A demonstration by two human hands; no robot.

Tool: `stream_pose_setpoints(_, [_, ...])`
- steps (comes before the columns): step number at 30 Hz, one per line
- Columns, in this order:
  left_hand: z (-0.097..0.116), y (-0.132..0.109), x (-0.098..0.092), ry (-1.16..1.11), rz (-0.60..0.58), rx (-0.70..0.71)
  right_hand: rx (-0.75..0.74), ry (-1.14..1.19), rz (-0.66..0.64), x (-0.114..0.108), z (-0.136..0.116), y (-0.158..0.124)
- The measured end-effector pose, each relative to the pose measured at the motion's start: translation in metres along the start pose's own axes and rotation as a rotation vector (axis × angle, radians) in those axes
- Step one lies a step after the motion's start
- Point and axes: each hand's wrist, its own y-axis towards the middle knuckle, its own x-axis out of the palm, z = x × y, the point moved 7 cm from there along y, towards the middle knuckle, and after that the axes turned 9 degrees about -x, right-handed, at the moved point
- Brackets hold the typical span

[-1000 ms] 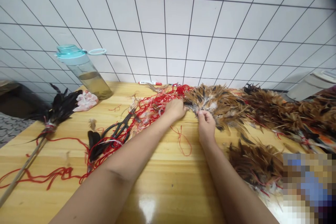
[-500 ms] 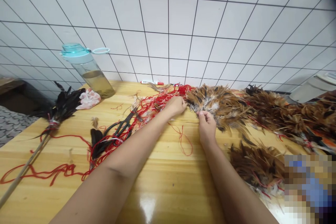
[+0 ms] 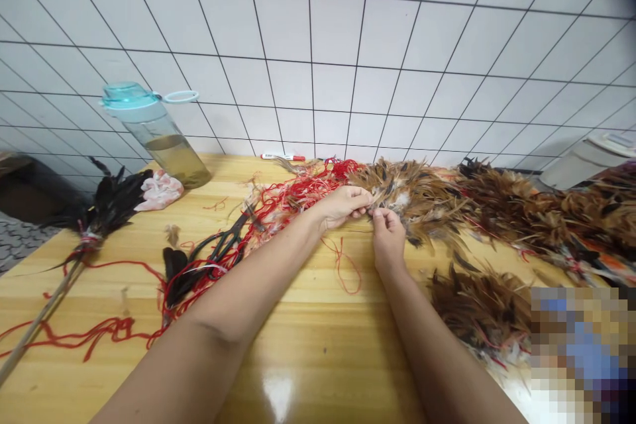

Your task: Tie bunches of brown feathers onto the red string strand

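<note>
My left hand [image 3: 346, 205] is closed in a pinch at the near left edge of a pile of loose brown feathers [image 3: 422, 202]. Close beside it, my right hand [image 3: 389, 233] pinches too, thumb and forefinger together. What lies between the fingertips is too small to make out; feather ends surround them. Tangled red yarn [image 3: 318, 182] with feather bits spreads behind and left of my left hand. A loop of thin red string [image 3: 342, 268] rests on the table [image 3: 318, 344] below both hands.
Black-handled scissors [image 3: 226, 242] lie in the yarn. To the left are a black feather duster [image 3: 112, 202], a crumpled tissue [image 3: 159, 191] and a water bottle [image 3: 173, 152]. A red marker [image 3: 283, 158] lies by the wall. Brown feather bundles [image 3: 546, 218] and a white container [image 3: 581, 159] stand right.
My left hand has moved right, from the yarn's edge to my right hand's fingertips. My right hand stays at the feather pile. The view has shifted slightly.
</note>
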Motion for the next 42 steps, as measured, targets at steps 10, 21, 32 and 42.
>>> stream_pose_setpoints(10, [-0.003, 0.000, 0.005, 0.094, 0.088, 0.030, -0.002, 0.007, 0.016, -0.002, 0.004, 0.001])
stream_pose_setpoints(21, [-0.007, 0.002, 0.007, -0.007, -0.012, 0.014, -0.080, -0.101, -0.025, -0.002, -0.001, 0.003])
stream_pose_setpoints(32, [0.005, -0.005, -0.002, 0.152, -0.010, 0.034, -0.330, -0.450, -0.116, 0.006, -0.030, -0.002])
stream_pose_setpoints(42, [0.007, -0.005, -0.007, 0.150, -0.007, 0.093, -0.160, -0.206, -0.146, 0.008, -0.017, 0.001])
